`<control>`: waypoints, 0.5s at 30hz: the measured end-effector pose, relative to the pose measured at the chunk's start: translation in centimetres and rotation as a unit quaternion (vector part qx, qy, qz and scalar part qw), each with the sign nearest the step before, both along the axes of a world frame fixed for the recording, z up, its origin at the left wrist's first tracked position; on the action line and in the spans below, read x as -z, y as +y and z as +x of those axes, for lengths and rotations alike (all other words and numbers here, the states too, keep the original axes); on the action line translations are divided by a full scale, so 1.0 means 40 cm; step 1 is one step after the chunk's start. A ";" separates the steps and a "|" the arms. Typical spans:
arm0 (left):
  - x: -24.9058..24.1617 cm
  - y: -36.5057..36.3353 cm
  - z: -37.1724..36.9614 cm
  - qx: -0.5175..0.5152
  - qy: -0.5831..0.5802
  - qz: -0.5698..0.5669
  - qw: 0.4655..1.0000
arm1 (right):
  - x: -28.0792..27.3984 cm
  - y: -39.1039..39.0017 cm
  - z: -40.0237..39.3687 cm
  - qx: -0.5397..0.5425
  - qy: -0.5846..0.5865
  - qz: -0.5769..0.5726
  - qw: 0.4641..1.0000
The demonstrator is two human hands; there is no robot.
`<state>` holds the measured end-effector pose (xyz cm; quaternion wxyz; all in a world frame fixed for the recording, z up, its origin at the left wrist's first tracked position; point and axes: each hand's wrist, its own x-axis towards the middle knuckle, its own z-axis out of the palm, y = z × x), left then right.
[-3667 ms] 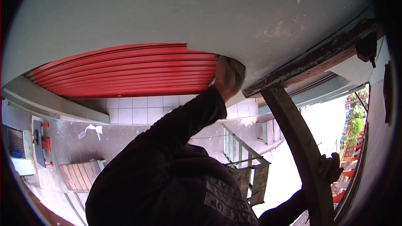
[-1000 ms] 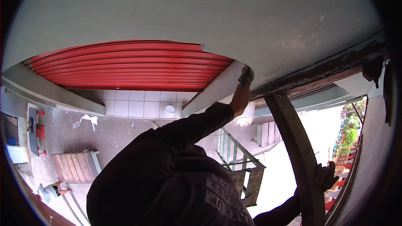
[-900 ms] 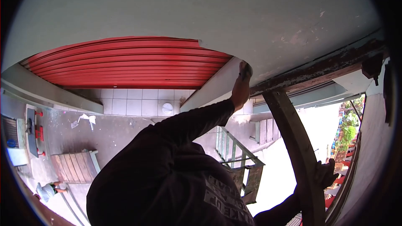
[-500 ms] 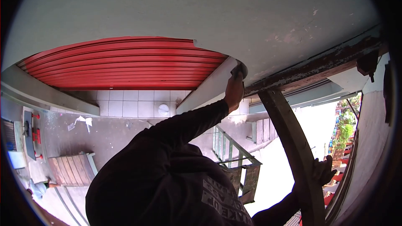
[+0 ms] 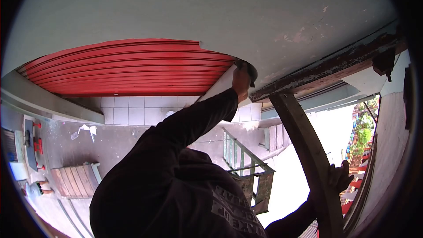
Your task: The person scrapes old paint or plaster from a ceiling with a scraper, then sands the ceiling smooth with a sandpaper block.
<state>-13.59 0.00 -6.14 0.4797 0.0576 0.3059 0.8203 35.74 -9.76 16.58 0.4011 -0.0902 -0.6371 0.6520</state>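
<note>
My left hand (image 5: 241, 82) is raised to the grey-green painted wall (image 5: 176, 9), near the corner beside the red roller shutter (image 5: 132, 68). Its fingers are closed on a dark, curved flat piece (image 5: 252, 73) pressed against the wall's edge; its exact kind cannot be made out. Lower on the right, my right hand (image 5: 340, 177) is hooked round an upright wooden post (image 5: 304, 136), with the fingers showing on its far side and part of the hand hidden by it. The post meets a worn, peeling beam (image 5: 326, 75) above.
Far below are white floor tiles (image 5: 136, 115), a slatted wooden bench (image 5: 75, 180) and a green metal frame (image 5: 246, 154). Another person (image 5: 35, 189) is at the lower left. A dark bracket (image 5: 384, 64) hangs from the beam at the right.
My left hand has shifted left and slightly up along the wall edge with the dark piece. My right hand stays on the post. The person far below has moved a little.
</note>
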 end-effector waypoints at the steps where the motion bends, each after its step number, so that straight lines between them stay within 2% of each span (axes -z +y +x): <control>1: -0.001 0.021 -0.017 -0.004 0.008 0.005 1.000 | 0.003 -0.013 0.003 0.076 0.028 -0.038 0.996; 2: -0.020 0.030 -0.038 -0.009 0.016 0.011 1.000 | 0.008 -0.043 -0.017 0.152 0.059 -0.075 0.984; 4: -0.058 0.040 -0.053 -0.039 0.059 0.006 0.997 | 0.009 -0.055 -0.022 0.186 0.075 -0.098 0.975; 6: -0.041 0.030 -0.046 -0.045 0.059 0.008 0.997 | 0.005 -0.032 -0.020 0.114 0.055 -0.082 0.989; 7: 0.013 0.039 -0.037 -0.026 0.023 0.025 0.999 | 0.006 -0.028 -0.022 0.084 0.051 -0.078 0.992; 10: 0.049 -0.091 0.060 0.012 -0.031 0.002 0.999 | -0.002 -0.024 -0.032 0.022 0.037 -0.073 0.996; 12: 0.079 -0.192 0.073 0.083 -0.082 0.053 0.992 | -0.014 0.007 -0.007 -0.043 -0.014 -0.046 0.998; 15: 0.063 -0.333 0.048 0.179 -0.160 0.092 0.966 | -0.014 0.014 -0.001 -0.055 -0.016 -0.028 0.998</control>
